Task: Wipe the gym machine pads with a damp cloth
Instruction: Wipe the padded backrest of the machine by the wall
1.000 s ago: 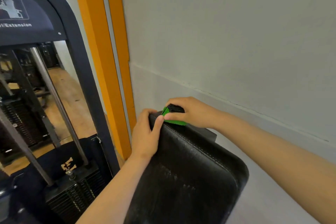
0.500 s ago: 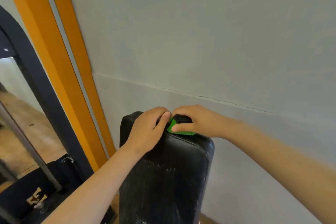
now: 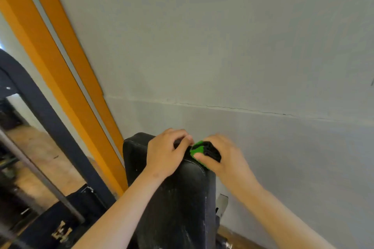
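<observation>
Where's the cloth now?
Head view, lower centre: the green and black cloth sits on the top edge of the black pad, gripped by the right hand, just right of the left hand.

Upright black pad (image 3: 182, 208), green-black cloth (image 3: 204, 150) on its top edge

A pale grey wall (image 3: 222, 46) fills most of the frame, with a thin crack (image 3: 242, 108) running along a horizontal seam across its middle. At the upper left an orange strip (image 3: 60, 79) slants down the wall, split by a narrow grey line (image 3: 60, 46). Further left stands a dark metal frame (image 3: 50, 123) with a grey rod (image 3: 40, 178). Brown wooden floor (image 3: 58, 168) shows between them, lit softly.
</observation>
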The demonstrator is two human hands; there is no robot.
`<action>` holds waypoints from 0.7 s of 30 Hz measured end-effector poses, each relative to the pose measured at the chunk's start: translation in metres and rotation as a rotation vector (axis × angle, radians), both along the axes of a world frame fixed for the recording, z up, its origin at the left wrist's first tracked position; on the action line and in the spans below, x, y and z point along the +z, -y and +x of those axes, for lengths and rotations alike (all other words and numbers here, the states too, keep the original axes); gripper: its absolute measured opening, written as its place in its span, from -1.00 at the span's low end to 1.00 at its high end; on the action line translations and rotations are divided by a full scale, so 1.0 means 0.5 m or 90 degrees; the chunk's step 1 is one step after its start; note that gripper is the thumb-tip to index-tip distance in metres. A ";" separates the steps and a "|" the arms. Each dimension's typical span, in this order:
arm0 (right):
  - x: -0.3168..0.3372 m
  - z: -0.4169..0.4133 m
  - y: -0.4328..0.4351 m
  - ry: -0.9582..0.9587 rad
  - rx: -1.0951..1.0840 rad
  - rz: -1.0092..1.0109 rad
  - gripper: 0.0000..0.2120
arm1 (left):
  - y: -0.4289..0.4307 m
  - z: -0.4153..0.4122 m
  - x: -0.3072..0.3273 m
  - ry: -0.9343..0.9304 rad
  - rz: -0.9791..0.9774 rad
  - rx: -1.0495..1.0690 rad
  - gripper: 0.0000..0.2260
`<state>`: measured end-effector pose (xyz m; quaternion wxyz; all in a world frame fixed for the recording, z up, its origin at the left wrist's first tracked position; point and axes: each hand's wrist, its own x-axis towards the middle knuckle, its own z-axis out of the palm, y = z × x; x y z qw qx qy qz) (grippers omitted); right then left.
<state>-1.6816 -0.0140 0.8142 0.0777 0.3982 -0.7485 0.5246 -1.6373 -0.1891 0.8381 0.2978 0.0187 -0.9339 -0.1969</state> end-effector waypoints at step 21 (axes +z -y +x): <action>-0.014 0.093 0.056 0.251 -0.166 -0.249 -0.85 | 0.014 -0.005 -0.009 -0.035 0.074 0.078 -0.71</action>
